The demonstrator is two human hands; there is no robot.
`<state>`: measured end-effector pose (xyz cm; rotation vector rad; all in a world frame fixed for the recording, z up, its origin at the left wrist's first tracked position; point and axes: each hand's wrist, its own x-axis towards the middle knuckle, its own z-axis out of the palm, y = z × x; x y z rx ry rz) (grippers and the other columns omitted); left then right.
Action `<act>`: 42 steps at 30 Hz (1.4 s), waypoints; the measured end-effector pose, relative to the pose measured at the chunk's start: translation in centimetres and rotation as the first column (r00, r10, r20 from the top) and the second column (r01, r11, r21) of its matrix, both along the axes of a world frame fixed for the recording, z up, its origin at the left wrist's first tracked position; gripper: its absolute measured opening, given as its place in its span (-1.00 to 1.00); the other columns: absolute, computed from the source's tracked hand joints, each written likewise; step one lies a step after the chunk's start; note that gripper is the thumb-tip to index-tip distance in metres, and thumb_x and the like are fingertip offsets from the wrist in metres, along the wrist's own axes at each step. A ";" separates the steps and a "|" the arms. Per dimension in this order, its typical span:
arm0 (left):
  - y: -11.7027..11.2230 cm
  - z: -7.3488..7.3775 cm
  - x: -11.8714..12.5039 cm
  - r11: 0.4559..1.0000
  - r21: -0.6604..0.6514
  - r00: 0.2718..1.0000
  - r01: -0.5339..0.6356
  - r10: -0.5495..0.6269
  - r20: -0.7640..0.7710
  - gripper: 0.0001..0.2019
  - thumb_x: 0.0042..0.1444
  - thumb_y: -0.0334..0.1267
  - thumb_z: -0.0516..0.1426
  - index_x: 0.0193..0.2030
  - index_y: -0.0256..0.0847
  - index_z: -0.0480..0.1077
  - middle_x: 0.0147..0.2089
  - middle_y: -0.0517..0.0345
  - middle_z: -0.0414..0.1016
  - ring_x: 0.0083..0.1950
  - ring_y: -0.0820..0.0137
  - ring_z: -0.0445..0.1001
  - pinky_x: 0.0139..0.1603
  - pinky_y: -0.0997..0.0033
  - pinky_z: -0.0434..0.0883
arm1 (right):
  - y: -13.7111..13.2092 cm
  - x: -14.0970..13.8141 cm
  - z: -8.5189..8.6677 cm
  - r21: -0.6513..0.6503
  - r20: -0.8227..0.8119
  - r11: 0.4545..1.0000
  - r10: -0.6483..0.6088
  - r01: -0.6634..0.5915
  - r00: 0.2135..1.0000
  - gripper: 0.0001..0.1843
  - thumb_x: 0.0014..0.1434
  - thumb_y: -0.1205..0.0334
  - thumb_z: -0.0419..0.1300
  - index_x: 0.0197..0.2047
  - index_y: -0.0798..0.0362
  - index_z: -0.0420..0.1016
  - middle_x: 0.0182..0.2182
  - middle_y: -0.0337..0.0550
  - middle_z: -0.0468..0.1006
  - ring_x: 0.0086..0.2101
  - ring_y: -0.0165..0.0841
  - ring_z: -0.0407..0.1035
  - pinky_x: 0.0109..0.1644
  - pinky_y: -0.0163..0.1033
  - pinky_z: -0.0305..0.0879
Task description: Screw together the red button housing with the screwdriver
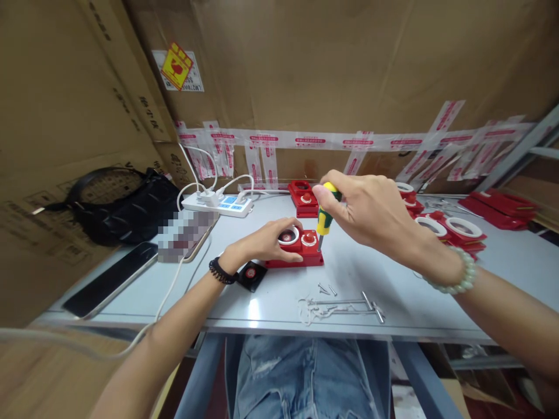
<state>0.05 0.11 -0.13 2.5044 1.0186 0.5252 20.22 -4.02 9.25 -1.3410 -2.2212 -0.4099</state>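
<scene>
On the table in front of me lies a red box (301, 256) with a white ring and a red dome on its top. My left hand (267, 240) is closed around its left part, thumb near the front and fingers by the ring. My right hand (371, 212) grips a screwdriver (324, 222) with a yellow and green handle. The shaft points down at the box's right corner; whether a screw sits under the tip is too small to tell. A black square part (252, 276) with a round red centre rests beside my left wrist. Loose screws (324, 289) lie nearer to me.
Metal rods (345, 302) with white stringy material lie near the front edge. Behind is another red box (304, 199); ringed red units (465, 230) stand right. At left are a power strip (220, 205), phones (111, 282), a cable and a black bag (126, 203). Cardboard (305, 70) walls the back.
</scene>
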 end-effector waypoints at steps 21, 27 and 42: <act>-0.1 0.1 0.0 1.000 -0.010 1.000 0.000 0.000 -0.004 -0.46 -0.07 0.01 0.27 0.02 -0.12 0.25 -0.03 0.09 0.43 -0.10 0.28 0.42 -0.08 0.29 0.36 | -0.3 1.4 1.0 -0.133 0.060 0.978 0.170 -0.161 0.984 -0.58 0.27 -0.02 -0.05 -0.04 0.07 0.44 -0.39 -0.12 0.57 -0.43 -0.32 0.40 -0.38 -0.26 0.13; 0.0 0.0 -0.1 1.000 -0.013 1.000 -0.001 0.001 0.003 -0.45 -0.07 0.01 0.27 0.04 -0.13 0.25 -0.01 0.08 0.43 -0.07 0.26 0.42 -0.04 0.27 0.35 | -0.2 0.2 -0.4 0.018 0.031 1.000 -0.022 0.021 0.999 -0.52 0.27 -0.09 -0.09 -0.06 0.10 0.43 -0.39 -0.05 0.55 -0.41 -0.26 0.40 -0.39 -0.23 0.13; -0.1 0.2 -0.1 1.000 -0.011 1.000 0.001 -0.001 -0.011 -0.46 -0.05 0.01 0.26 0.02 -0.14 0.24 -0.03 0.08 0.42 -0.09 0.27 0.41 -0.06 0.28 0.35 | 0.0 0.6 -0.2 0.168 0.063 0.983 -0.089 0.077 0.994 -0.53 0.20 -0.17 -0.03 -0.36 0.06 0.43 -0.64 -0.16 0.41 -0.60 -0.35 0.23 -0.50 -0.25 -0.08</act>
